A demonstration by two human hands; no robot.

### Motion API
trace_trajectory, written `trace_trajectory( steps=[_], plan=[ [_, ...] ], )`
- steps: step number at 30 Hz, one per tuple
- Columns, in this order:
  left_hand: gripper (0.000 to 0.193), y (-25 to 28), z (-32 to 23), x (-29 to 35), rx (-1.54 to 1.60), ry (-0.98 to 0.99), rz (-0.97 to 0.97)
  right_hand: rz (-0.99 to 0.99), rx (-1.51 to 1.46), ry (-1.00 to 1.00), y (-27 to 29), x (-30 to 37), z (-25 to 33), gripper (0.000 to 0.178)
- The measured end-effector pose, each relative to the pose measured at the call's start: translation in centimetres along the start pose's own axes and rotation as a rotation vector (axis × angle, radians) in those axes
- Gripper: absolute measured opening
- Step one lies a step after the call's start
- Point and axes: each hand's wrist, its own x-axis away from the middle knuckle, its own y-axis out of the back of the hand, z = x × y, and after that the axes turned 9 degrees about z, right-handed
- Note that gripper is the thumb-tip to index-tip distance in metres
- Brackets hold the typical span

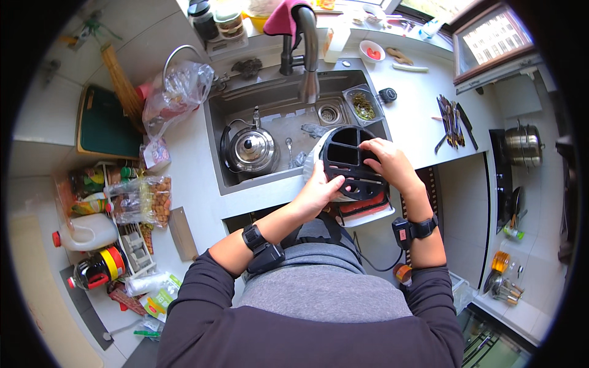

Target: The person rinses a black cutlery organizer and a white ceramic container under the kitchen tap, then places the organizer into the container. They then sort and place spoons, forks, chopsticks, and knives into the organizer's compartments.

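A knife and utensil holder [343, 154] with a black slotted top and a pale body is held over the front edge of the sink. My left hand [320, 191] grips its near left side, thumb resting on the black top. My right hand [390, 162] holds the right rim, with fingertips at one of the top's openings. Just below the holder shows a red, black and white piece [365, 211]; whether it is joined to the holder I cannot tell. In the sink [215, 144], a steel kettle [250, 150] stands to the left of the holder.
Above the sink rises a faucet [308, 86] with a pink cloth. A strainer of greens [362, 105] sits at the sink's right side. Knives and cutlery [453, 122] lie on the right counter. Bottles and food bags crowd the left, near a plastic bag [178, 98].
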Motion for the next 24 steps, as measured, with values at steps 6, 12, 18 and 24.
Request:
trace_trajectory(
  steps=[6, 12, 18, 24],
  plan=[
    [0.022, 4.4, -1.9, 0.9, -1.008, 0.142, -0.014, 0.051, 0.078, 0.005, -2.8, -1.0, -1.4, 0.043],
    [0.019, 6.5, -1.0, 0.6, -1.091, -0.229, -0.225, 0.015, 0.076, -0.012, -3.8, -1.6, -1.2, 0.045],
    [0.023, 6.6, -1.1, -0.6, -1.244, -0.19, -0.277, 0.011, 0.106, -0.102, -4.3, -1.7, -0.7, 0.042],
    [0.036, 8.6, -1.2, -1.8, -1.252, -0.225, -0.249, -0.066, 0.076, -0.075, -5.0, -1.5, -0.6, 0.037]
  ],
)
